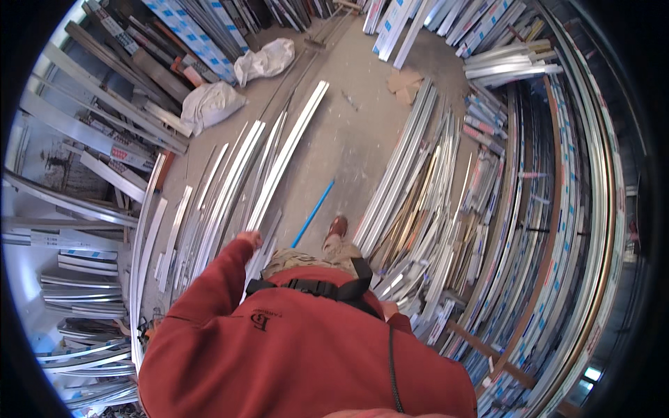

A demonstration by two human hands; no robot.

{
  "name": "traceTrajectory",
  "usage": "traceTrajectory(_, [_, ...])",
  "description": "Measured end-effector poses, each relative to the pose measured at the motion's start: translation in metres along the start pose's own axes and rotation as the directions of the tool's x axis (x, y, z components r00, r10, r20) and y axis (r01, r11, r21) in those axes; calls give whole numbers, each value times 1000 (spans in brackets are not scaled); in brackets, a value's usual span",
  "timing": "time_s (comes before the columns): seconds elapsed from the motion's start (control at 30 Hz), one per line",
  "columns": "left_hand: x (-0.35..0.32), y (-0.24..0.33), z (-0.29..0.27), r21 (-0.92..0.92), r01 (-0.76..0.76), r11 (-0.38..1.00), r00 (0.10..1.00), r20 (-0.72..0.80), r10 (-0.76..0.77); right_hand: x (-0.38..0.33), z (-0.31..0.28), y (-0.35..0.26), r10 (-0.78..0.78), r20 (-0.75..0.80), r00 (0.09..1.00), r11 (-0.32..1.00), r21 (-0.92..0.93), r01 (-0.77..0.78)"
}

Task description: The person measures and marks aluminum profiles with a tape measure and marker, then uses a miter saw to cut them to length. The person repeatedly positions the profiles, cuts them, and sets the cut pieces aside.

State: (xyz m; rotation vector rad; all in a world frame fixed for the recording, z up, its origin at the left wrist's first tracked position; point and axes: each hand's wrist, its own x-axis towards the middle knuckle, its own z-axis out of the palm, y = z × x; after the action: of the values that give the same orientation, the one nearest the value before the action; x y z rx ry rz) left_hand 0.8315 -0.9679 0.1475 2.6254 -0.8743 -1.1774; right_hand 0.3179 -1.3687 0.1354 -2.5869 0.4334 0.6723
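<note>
My left hand [252, 238] is out at my left side, its fingers curled. In the picture it overlaps the near end of a long silver metal profile [289, 155]. I cannot make out whether the hand touches that profile or holds anything. My right hand [390, 307] shows only in part beside my right hip, with its fingers hidden behind my body and sleeve. More silver profiles [233, 167] lie side by side to the left of the bright one. A thin blue strip [313, 213] lies on the floor ahead of me, left of my brown shoe [338, 226].
Bundles of long metal profiles [401, 167] line the floor on my right, beside a full rack [557, 209]. Shelves with stacked lengths [80, 279] stand on the left. Two white sacks [211, 106] and a piece of cardboard [405, 85] lie farther off on the concrete floor [348, 132].
</note>
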Motion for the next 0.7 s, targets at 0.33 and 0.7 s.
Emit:
traceTrajectory(0.33, [51, 95, -102, -326, 514, 793, 836, 399, -378, 331, -423, 64, 521, 18, 853, 509, 796, -327])
traceTrajectory(0.7, [335, 87, -241, -898, 369, 241, 820, 193, -538, 529, -523, 23, 410, 408, 815, 706, 424, -568])
